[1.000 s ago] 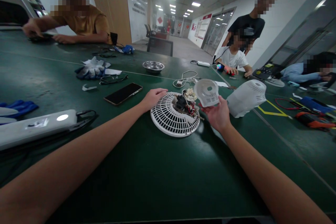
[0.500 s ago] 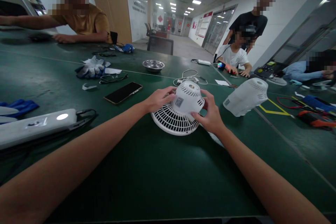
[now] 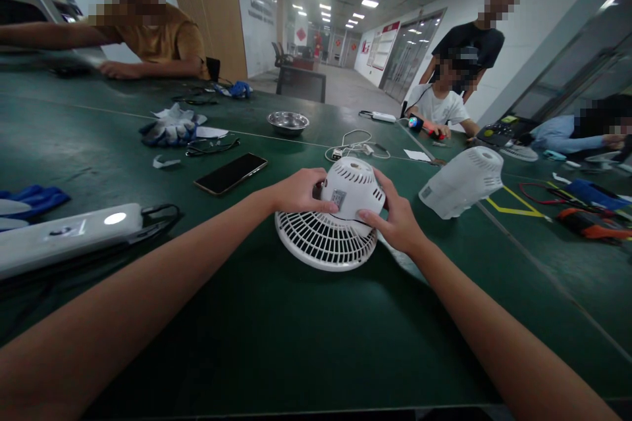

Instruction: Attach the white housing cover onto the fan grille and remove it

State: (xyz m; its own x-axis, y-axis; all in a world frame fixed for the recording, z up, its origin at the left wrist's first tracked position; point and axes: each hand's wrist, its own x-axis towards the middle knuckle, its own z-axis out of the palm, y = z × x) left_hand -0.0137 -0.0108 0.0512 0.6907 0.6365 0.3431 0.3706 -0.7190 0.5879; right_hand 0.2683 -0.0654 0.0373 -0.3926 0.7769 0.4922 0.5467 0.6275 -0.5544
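Observation:
A white fan head (image 3: 349, 192) sits in front of me with its round slotted grille (image 3: 323, 243) low over the green table and its motor housing upward. My left hand (image 3: 303, 192) grips the housing from the left, thumb beside a small grey label. From the right, my right hand (image 3: 395, 214) wraps the same housing, thumb at its lower front and fingers behind. The fingertips at the back are partly hidden. Something pale, partly hidden by my right wrist, lies on the table. To the right rests a white plastic fan base (image 3: 461, 183) with slots at one end.
A black phone (image 3: 231, 174) and a white power strip (image 3: 74, 237) lie left. Beyond are gloves (image 3: 170, 126), a metal bowl (image 3: 288, 122) and a white cable (image 3: 358, 145). An orange-black tool (image 3: 592, 223) lies far right. Other people sit or stand around the table.
The fan head has shifted slightly toward me and tilted, showing more grille at the front. My left thumb has come down onto the housing's front near the label.

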